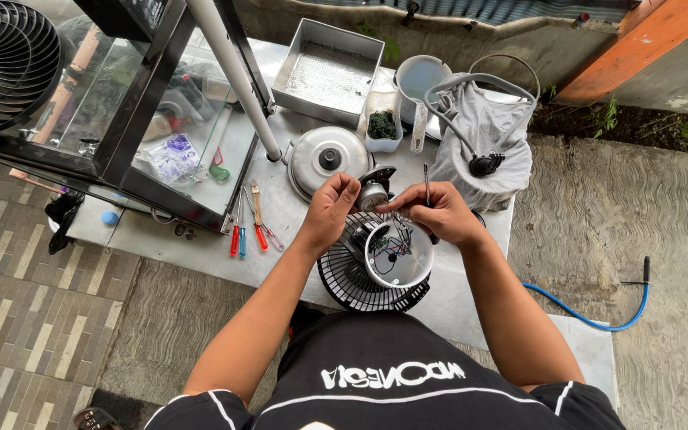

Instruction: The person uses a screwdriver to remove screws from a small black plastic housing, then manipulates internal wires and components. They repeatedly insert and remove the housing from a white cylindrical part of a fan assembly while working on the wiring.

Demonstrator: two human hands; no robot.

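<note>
I'm at an outdoor repair bench — paving underfoot. Screwdrivers lie left of the opened fan. Behind it sits a pot lid.

Steel lid lies on the table. Red and blue screwdrivers lie beside a glass cabinet. Metal tray sits at the far edge, near a white jug. Blue hose crosses the concrete floor.

Grey concrete floor (daylit) beside brick paving.
</note>
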